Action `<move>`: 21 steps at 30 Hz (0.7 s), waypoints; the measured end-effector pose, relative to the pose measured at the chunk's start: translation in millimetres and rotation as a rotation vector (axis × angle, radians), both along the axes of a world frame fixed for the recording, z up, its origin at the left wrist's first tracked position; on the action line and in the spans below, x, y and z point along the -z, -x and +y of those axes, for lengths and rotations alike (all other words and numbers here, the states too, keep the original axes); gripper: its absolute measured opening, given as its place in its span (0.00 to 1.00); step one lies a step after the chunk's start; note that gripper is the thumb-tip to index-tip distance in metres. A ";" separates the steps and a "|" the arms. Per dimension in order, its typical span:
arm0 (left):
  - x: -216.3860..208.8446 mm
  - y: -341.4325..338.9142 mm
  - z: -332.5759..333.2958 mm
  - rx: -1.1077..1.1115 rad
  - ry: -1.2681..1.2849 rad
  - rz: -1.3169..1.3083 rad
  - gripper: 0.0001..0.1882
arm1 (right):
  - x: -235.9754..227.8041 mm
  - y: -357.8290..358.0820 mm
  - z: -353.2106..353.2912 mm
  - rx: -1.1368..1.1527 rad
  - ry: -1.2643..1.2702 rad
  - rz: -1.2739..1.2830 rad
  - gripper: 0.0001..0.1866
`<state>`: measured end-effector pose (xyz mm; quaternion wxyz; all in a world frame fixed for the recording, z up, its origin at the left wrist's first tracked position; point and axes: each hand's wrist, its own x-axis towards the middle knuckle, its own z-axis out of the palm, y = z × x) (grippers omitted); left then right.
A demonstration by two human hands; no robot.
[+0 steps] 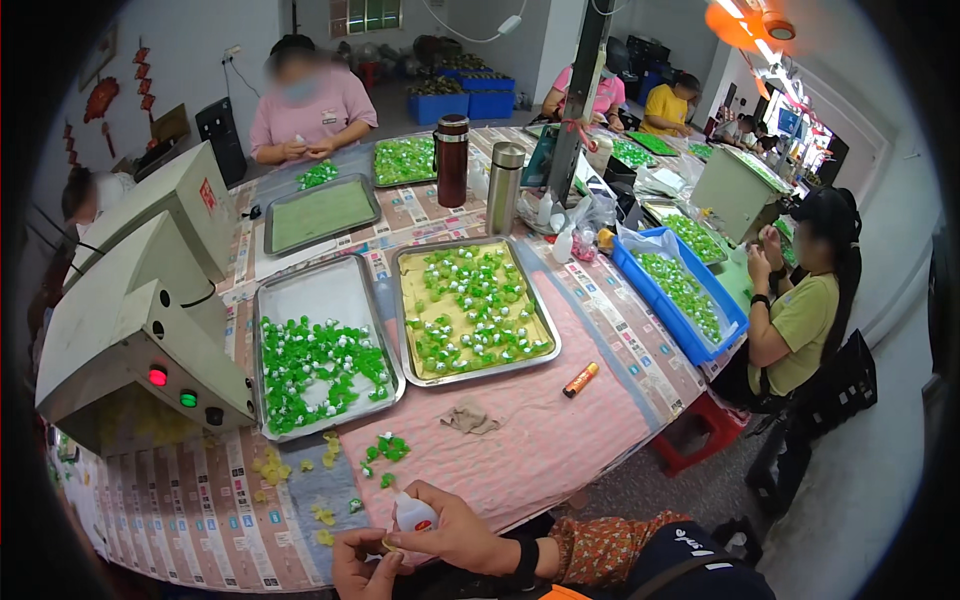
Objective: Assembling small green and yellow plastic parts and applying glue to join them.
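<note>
Low at the front edge of the table, my right hand (462,532) is wrapped round a small white squeeze bottle (414,513). My left hand (358,566) meets it there, thumb and fingers pinched together. A tiny yellowish piece shows between the fingertips, too small to name. Just beyond my hands, a few loose green and white pieces (385,452) lie on the pink cloth (520,430). Farther off are two metal trays: one with a white lining (310,290) and one with a yellow lining (415,285), both carrying many such pieces.
A beige machine (150,330) with red and green lights stands left. Yellow scraps (270,465), a crumpled rag (470,416) and an orange-black tube (580,380) lie nearby. Two flasks (452,165) stand beyond the trays; a blue crate (690,335) is right. Co-workers sit around the table.
</note>
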<state>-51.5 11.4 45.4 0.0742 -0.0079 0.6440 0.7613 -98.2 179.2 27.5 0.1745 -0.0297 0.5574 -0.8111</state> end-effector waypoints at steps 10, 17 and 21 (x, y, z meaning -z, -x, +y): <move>18.1 -21.6 -2.5 -0.165 0.016 -0.030 0.17 | -3.5 -19.5 -16.8 0.026 0.012 0.023 0.15; 13.5 -13.3 -3.4 0.031 -0.080 -0.019 0.18 | -20.5 -20.1 -6.3 0.102 -0.165 0.212 0.11; 22.9 -17.3 -8.8 -0.002 -0.157 -0.127 0.17 | -12.3 -14.8 -9.1 0.037 -0.325 0.310 0.12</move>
